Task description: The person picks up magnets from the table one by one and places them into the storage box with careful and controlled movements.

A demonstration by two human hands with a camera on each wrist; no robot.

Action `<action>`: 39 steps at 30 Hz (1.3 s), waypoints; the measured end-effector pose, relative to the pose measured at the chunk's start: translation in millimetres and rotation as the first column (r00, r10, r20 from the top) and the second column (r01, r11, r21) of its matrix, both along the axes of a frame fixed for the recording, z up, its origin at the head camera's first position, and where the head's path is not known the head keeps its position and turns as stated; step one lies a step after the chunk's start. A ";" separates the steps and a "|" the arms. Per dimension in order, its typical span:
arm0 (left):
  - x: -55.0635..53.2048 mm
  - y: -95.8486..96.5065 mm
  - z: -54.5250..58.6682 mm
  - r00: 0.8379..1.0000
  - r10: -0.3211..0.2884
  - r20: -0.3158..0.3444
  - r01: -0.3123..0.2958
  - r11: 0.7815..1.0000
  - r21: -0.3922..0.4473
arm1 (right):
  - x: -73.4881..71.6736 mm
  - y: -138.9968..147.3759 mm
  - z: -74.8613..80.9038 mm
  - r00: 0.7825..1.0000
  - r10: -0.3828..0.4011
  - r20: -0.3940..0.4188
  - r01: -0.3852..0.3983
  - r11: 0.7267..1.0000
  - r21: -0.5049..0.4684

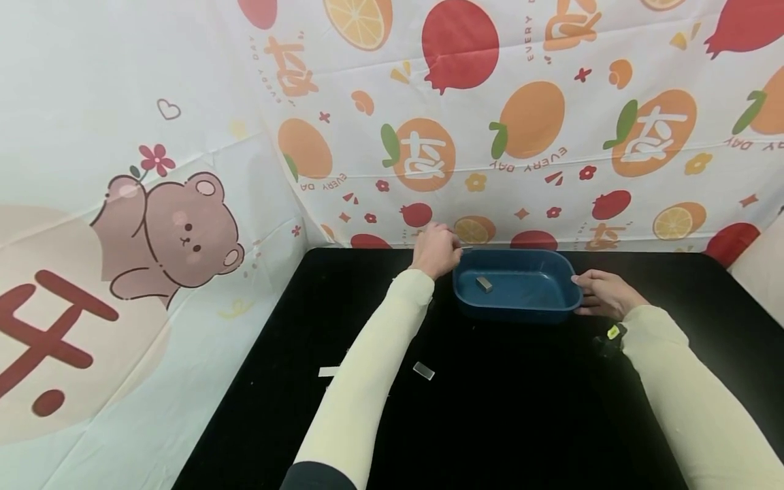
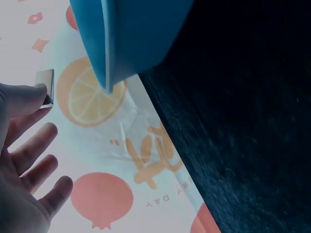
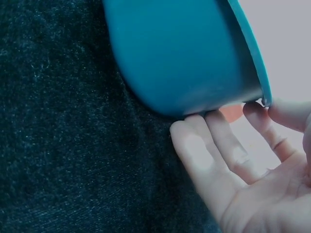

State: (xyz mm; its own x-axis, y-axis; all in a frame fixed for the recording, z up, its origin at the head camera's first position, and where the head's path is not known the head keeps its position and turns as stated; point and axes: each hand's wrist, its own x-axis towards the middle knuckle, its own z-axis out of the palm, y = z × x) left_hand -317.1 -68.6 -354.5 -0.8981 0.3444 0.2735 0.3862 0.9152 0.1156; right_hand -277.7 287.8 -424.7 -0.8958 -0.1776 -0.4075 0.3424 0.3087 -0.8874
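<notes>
The left hand (image 1: 436,249) pinches a small shiny piece (image 2: 45,77) between thumb and forefinger, beside the far left corner of the blue container (image 1: 520,314); its other three fingers are spread apart, perhaps because something so thin needs only two digits. Seen from the left wrist, the piece stands apart from the container's wall, held by one end so that most of its face shows (metal, by its sheen, though the overexposed view makes that uncertain). The right hand (image 1: 606,294) grips the opposite end, its thumb and forefinger pinching the rim and other fingertips braced against the outer wall, a hold that would likely keep the container from sliding on the black table (image 1: 520,408). Inside, a small block (image 1: 484,284) lies on the floor, towards the left end. Nearer the person, a clear rectangular piece (image 1: 424,371) and a white strip (image 1: 327,371) lie on either side of the left sleeve (image 1: 358,371).
</notes>
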 end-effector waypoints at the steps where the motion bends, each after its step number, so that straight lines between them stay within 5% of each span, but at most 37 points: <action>1: -0.4 2.6 0.0 1.000 -0.006 0.000 0.006 1.000 0.000 | 0.2 0.6 0.3 1.000 -0.001 0.001 0.001 1.000 0.002; 22: -1.7 28.3 -3.2 0.992 -0.044 0.115 0.050 0.998 -0.045 | 1.6 0.0 -0.8 1.000 -0.025 -0.002 0.025 1.000 0.004; 39: -5.1 31.9 -10.6 0.990 -0.065 0.127 0.075 0.994 -0.076 | 1.3 -1.8 -0.5 0.999 -0.037 -0.007 0.037 0.999 0.019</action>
State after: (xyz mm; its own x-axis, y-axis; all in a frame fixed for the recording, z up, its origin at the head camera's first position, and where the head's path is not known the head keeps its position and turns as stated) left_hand -322.2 -36.7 -365.1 -0.8960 0.4244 0.1305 0.4373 0.8945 0.0934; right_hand -276.4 286.0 -425.2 -0.9042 -0.1365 -0.4047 0.3483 0.3128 -0.8837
